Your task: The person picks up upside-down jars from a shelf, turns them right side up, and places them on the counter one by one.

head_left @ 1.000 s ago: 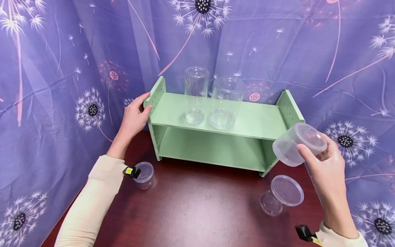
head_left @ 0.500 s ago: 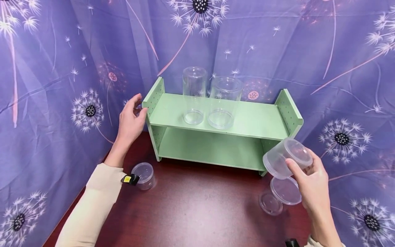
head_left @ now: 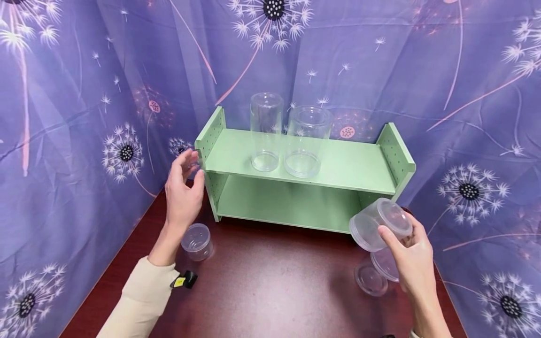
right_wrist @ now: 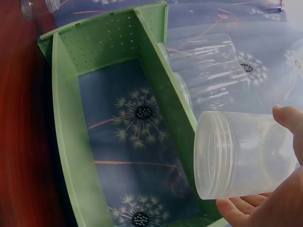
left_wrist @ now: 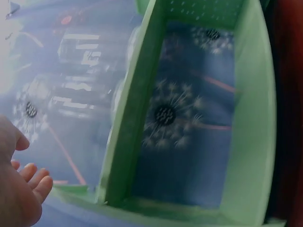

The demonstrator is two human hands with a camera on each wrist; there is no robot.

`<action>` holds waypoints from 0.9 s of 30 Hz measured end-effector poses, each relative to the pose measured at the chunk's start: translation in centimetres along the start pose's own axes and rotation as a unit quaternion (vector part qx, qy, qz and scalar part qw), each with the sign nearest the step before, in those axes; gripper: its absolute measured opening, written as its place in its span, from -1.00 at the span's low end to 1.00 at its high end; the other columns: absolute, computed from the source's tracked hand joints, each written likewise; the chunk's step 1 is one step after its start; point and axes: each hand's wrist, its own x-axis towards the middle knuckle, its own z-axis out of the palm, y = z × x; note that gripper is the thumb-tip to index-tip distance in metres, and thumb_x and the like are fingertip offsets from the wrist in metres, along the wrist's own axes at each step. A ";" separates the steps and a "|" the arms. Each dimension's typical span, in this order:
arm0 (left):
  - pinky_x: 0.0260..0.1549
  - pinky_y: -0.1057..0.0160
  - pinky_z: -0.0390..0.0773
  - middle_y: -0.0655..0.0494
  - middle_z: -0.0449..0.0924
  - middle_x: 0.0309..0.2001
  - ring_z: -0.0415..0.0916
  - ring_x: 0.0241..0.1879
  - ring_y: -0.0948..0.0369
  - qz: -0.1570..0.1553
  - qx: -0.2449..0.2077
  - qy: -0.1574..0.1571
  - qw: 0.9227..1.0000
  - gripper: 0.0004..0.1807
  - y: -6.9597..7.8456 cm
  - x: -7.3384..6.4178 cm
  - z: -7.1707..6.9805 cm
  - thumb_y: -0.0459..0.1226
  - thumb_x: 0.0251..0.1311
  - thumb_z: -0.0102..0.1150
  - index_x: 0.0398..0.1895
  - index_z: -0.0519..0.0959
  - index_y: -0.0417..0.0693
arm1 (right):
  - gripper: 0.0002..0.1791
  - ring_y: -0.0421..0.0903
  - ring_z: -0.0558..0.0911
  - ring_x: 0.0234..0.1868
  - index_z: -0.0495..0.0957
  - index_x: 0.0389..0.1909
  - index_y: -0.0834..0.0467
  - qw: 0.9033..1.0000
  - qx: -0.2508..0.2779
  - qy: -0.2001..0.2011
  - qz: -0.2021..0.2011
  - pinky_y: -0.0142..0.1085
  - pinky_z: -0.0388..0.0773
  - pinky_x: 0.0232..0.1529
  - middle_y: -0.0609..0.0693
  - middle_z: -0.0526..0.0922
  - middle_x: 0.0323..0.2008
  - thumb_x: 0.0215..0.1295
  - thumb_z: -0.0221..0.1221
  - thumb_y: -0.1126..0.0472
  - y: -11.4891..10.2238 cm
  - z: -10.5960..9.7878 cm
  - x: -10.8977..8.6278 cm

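My right hand grips a frosted plastic jar, tilted on its side in front of the right end of a green two-tier shelf. In the right wrist view the thumb lies on one side of the jar and the fingers on the other. Beside the shelf's left end, my left hand is held with loosely bent fingers and nothing in it. Two clear cylindrical jars, a taller narrow one and a wider one, stand on the upper tier.
A small clear jar stands on the dark red table near the left forearm. At the right, a clear container with a round base and a wide round rim is partly hidden by the right hand. Patterned purple cloth hangs behind.
My right hand has carried the frosted jar left and down, toward the shelf's lower right corner. The left hand has let go of the shelf's left side panel and dropped lower.
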 end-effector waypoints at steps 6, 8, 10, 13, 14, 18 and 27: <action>0.14 -0.24 0.51 -0.52 0.52 0.14 0.51 0.14 -0.35 0.001 -0.017 -0.057 0.998 -0.47 2.6 -2.9 1.0 -0.75 0.17 0.13 0.25 0.37 -0.65 | -0.34 -0.33 0.65 0.00 0.37 0.38 0.10 1.000 -0.014 -0.009 0.011 -0.59 0.55 -0.03 -0.19 0.66 0.01 0.30 0.37 0.38 0.7 0.9 -0.8; 0.12 -0.23 0.52 -0.52 0.53 0.14 0.52 0.12 -0.36 0.000 -0.020 -0.074 0.997 -0.47 2.7 -3.8 1.4 -0.75 0.15 0.16 0.24 0.38 -0.65 | -0.35 -0.35 0.65 -0.01 0.37 0.37 0.12 1.000 -0.022 -0.014 0.011 -0.60 0.55 -0.03 -0.22 0.66 0.00 0.31 0.37 0.37 1.0 1.2 -1.1; 0.10 -0.23 0.53 -0.50 0.54 0.13 0.53 0.10 -0.37 -0.002 -0.023 -0.087 0.996 -0.46 2.7 -4.7 1.7 -0.75 0.13 0.18 0.23 0.39 -0.65 | -0.35 -0.35 0.66 -0.02 0.35 0.38 0.15 0.999 -0.021 -0.025 0.008 -0.59 0.55 -0.02 -0.22 0.66 -0.01 0.31 0.36 0.38 1.3 1.7 -1.4; 0.09 -0.22 0.55 -0.48 0.56 0.12 0.55 0.07 -0.38 -0.002 -0.027 -0.103 0.994 -0.46 2.4 -6.0 2.3 -0.75 0.10 0.21 0.22 0.42 -0.63 | -0.33 -0.36 0.66 0.00 0.31 0.39 0.21 0.999 -0.028 -0.046 -0.001 -0.58 0.55 0.01 -0.23 0.66 -0.02 0.31 0.34 0.41 2.0 2.3 -1.9; 0.08 -0.23 0.55 -0.48 0.57 0.12 0.56 0.07 -0.38 -0.002 -0.029 -0.109 0.994 -0.45 2.2 -6.4 2.5 -0.75 0.10 0.22 0.22 0.42 -0.63 | -0.33 -0.37 0.65 0.01 0.30 0.39 0.23 0.998 -0.030 -0.053 -0.003 -0.58 0.55 0.02 -0.24 0.66 -0.02 0.31 0.34 0.42 2.2 2.5 -2.1; 0.08 -0.26 0.56 -0.43 0.57 0.15 0.58 0.07 -0.33 -0.020 -0.037 -0.133 0.990 -0.43 0.9 -8.4 3.4 -0.73 0.11 0.22 0.25 0.41 -0.58 | -0.28 -0.40 0.63 0.03 0.26 0.42 0.30 0.997 -0.041 -0.072 -0.002 -0.59 0.52 0.06 -0.29 0.65 -0.02 0.30 0.34 0.43 3.1 3.4 -2.7; 0.13 -0.12 0.60 -0.18 0.57 0.24 0.60 0.16 -0.09 -0.065 -0.061 -0.208 0.974 -0.29 -3.2 -13.4 4.6 -0.61 0.15 0.33 0.42 0.39 -0.28 | -0.24 -0.45 0.57 0.10 0.19 0.47 0.35 0.995 -0.039 -0.088 0.034 -0.61 0.46 0.13 0.00 0.55 0.16 0.33 0.33 0.40 5.4 4.7 -3.6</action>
